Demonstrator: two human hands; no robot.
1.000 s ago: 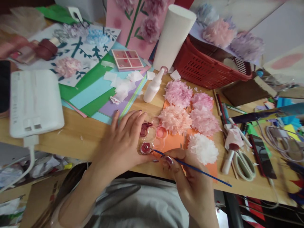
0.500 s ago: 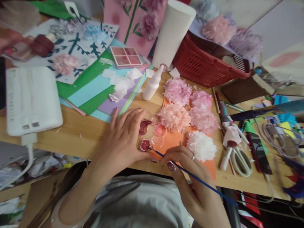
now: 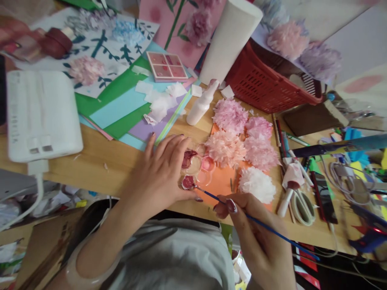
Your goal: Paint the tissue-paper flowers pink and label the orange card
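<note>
My left hand [image 3: 160,173] curls around the left side of a clear plastic paint palette [image 3: 196,164], thumb at the near edge and fingers along the far side. Its round wells hold dark red paint [image 3: 188,183] and pink paint [image 3: 207,163]. Pinched in my right hand [image 3: 254,229] is a thin blue paintbrush [image 3: 211,195], its tip at the near dark red well. Orange paper [image 3: 219,183] lies partly under the palette. On the paper are a white paper flower [image 3: 256,185], a peach one [image 3: 225,148] and several pink ones [image 3: 230,116].
A white squeeze bottle [image 3: 203,104] stands behind the palette, near a white cylinder [image 3: 231,40] and a red basket [image 3: 272,84]. Left are coloured papers [image 3: 121,114] and a white power bank [image 3: 44,117]. Scissors [image 3: 302,207] and a phone [image 3: 323,197] lie right.
The brush tip stays at the dark red well, while my right hand has turned and shifted slightly down and right. The view has moved a little; my left hand keeps its place on the palette.
</note>
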